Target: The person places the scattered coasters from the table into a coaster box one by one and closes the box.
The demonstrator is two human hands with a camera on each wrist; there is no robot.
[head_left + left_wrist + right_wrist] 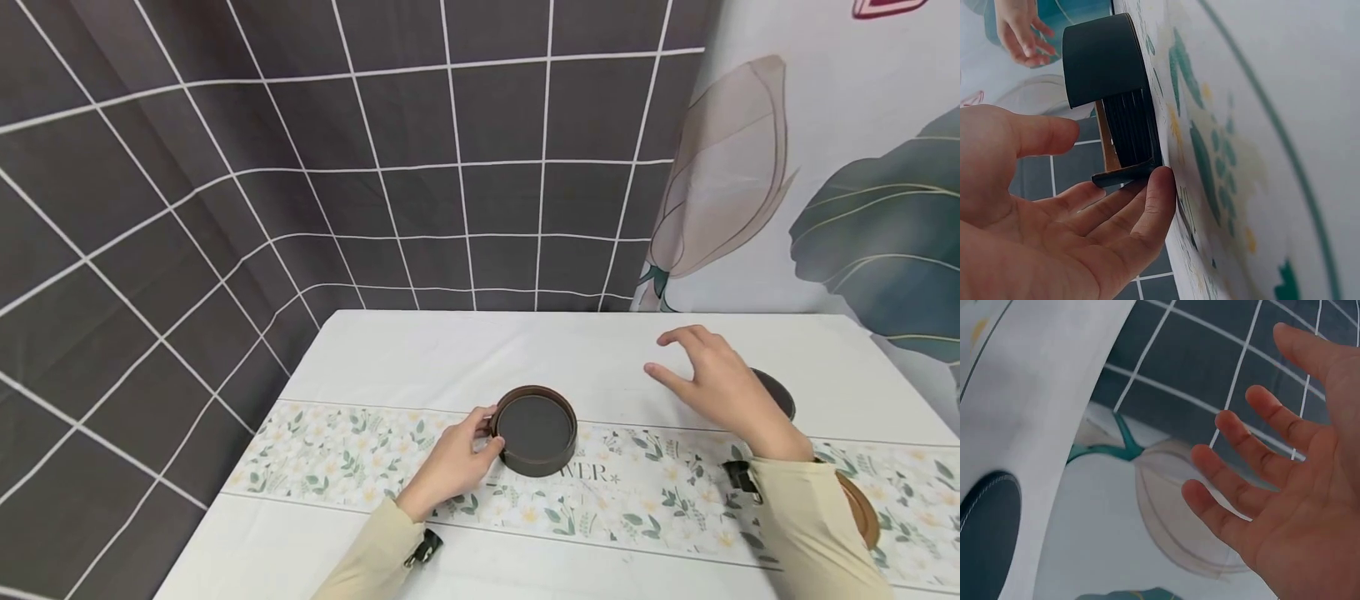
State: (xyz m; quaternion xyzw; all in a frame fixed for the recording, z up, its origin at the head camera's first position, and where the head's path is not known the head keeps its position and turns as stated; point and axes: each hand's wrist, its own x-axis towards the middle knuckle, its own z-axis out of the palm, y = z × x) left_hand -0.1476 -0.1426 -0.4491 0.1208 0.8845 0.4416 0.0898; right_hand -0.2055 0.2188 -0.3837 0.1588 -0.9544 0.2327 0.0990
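Observation:
A round dark coaster holder (534, 433) with a brown inner rim stands on the table runner. The left wrist view shows a slot in the holder's side, with several thin dark coasters (1127, 128) stacked inside. My left hand (453, 462) is at this slotted side. Its fingertips (1161, 181) touch the holder's edge, while the thumb is slightly apart from it in the left wrist view. My right hand (723, 387) hovers over the right of the table, fingers spread and holding nothing. Behind it lies a dark round coaster (776, 393), partly hidden.
A brown round piece (861, 510) lies at the right, partly covered by the right sleeve. The floral runner (322, 450) crosses the white table (420, 350). A dark gridded curtain (405, 167) and a leaf-printed curtain (847, 275) hang behind and beside the table.

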